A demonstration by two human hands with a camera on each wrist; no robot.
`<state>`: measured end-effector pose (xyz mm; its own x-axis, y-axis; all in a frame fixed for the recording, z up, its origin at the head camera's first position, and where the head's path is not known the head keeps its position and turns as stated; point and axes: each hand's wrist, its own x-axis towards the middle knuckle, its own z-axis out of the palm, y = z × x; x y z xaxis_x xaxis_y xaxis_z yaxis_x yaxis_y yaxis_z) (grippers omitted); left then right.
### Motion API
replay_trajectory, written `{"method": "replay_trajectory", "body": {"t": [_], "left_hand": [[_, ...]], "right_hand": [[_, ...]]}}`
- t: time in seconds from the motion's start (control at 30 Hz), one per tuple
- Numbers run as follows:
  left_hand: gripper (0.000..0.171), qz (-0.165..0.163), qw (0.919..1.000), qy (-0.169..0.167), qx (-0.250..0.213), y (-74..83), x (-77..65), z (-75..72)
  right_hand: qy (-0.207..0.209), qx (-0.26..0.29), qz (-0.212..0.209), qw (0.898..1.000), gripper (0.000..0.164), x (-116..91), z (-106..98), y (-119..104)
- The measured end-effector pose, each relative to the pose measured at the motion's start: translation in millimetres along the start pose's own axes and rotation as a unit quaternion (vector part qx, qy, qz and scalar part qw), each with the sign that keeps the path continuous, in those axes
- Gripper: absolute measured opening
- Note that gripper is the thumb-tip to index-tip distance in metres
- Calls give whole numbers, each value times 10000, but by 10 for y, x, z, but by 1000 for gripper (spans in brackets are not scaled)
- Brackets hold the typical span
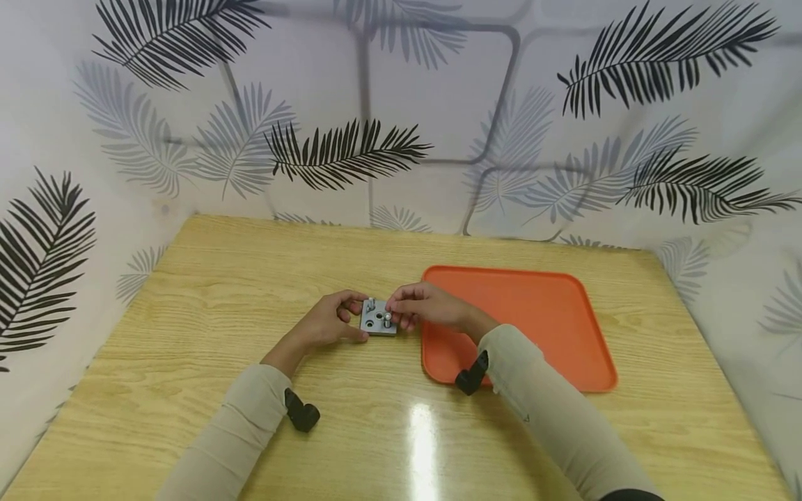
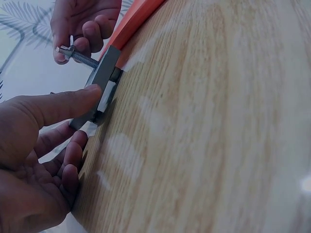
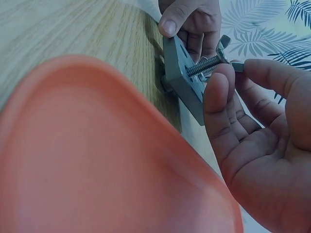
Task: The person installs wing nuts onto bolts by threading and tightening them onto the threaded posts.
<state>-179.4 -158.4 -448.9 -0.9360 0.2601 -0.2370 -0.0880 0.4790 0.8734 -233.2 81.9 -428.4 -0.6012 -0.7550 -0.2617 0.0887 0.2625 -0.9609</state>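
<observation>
A grey metal plate with several holes lies on the table, slightly raised on round feet or bolt heads beneath it. My left hand grips its left side, thumb at the near corner and fingers at the far one. Out of the plate's right part stands a threaded bolt with a wing nut near its outer end. My right hand pinches one wing of that nut between thumb and index finger. A second bolt stands at the plate's far left corner.
An orange tray lies right of the plate, under my right forearm. The wooden table reaches back to a wall covering with leaf patterns.
</observation>
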Motion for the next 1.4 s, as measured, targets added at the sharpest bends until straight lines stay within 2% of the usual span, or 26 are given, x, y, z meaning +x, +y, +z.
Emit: {"method": "replay_trajectory", "body": {"t": [0.37,0.6,0.8,1.1,1.4], "left_hand": [[65,-12,10000,-23,13,15,5,1],[65,26,10000,-11,44,15,1,0],[65,-35,10000,-32,-31,16,-2,0],[64,-25,10000,-20,-88,5,-4,-3],[65,-46,9999,-6,-105,5,-8,0]], "right_hand": [[63,-266,38,9996,17,-39,-4,-6],[7,-489,-75,9988,32,-18,-3,-43],[150,-664,-155,9976,28,-8,-11,-59],[160,-667,-224,9974,21,17,0,-36],[222,-493,-52,9985,18,-6,10,-56]]}}
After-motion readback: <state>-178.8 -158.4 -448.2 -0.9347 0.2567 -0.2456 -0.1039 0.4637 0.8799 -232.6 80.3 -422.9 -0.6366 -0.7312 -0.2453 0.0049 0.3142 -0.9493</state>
